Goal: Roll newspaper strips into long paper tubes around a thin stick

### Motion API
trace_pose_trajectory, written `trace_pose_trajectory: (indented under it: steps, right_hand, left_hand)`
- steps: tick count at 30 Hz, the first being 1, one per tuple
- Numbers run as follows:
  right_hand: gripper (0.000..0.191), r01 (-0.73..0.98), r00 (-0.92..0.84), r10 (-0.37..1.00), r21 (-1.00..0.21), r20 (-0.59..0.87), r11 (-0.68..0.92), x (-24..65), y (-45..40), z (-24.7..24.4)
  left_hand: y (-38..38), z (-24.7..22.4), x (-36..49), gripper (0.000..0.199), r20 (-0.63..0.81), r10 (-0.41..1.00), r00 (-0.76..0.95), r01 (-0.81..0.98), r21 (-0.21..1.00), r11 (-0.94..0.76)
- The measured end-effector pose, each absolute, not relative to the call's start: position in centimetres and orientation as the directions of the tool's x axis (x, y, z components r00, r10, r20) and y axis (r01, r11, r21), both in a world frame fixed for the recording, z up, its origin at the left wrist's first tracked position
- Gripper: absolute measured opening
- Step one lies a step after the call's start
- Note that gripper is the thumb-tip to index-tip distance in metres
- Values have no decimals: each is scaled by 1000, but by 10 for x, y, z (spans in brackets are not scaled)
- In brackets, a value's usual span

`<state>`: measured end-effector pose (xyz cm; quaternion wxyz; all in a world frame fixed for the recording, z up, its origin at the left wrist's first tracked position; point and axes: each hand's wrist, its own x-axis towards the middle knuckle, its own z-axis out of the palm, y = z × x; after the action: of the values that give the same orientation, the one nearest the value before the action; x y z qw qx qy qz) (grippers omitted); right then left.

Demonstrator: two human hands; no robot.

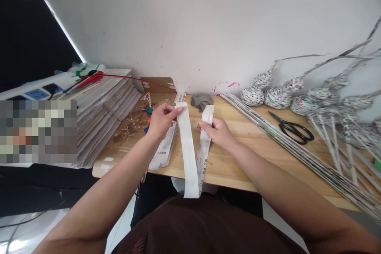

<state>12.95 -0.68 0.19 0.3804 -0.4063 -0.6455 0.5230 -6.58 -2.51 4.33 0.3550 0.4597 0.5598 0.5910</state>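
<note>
A long printed paper strip (188, 147) hangs in a narrow loop between my hands, its fold dropping below the table's front edge. My left hand (165, 119) pinches one end between thumb and fingers. The other end is pinched by my right hand (216, 129), with a short piece standing up above the fingers. Under and beside my left hand lies a pile of similar cut strips (164, 152) on the wooden table (238, 162). A grey cloth (201, 101) rests behind the hands.
Stacked newspapers (110, 115) stand at the left, near a power strip (37, 93). Paper scraps (128, 127) litter the left side. Long paper rods (276, 139) cross the right side, beside black scissors (293, 129) and several woven paper gourds (278, 96) along the wall.
</note>
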Motion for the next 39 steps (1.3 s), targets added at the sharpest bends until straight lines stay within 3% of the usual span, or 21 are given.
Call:
trace_pose_trajectory:
  steps: [3,6,10,16,20,25,30,39]
  right_hand:
    - [38,267,-356,931,-947,73,177,133,0,-1]
    - [35,361,-414,909,-907,52,216,137,3,0]
    - [28,346,-551,834,-902,26,257,139,2,2]
    - [27,355,-594,804,-905,-25,235,140,1,1]
    - [30,331,-656,752,-918,-57,219,142,2,4]
    - [30,351,-672,735,-914,-95,203,142,2,4]
    - [27,338,-660,747,-919,-79,202,141,3,-2]
    - [29,379,-659,744,-904,-112,200,142,2,0]
  left_hand:
    - [-13,56,-70,32,247,917,-314,179,964,-198]
    - [3,62,-81,32,214,920,-328,160,973,-169]
    - [21,69,-94,31,87,951,-298,100,993,-60]
    - [30,80,-98,47,238,964,-116,220,953,-209]
    - [45,69,-106,48,139,985,-105,379,921,-89]
    - [66,64,-114,44,62,990,-128,422,906,-2]
    - [78,50,-119,38,42,986,-162,645,761,74]
    - [61,37,-130,36,217,949,-231,826,558,73]
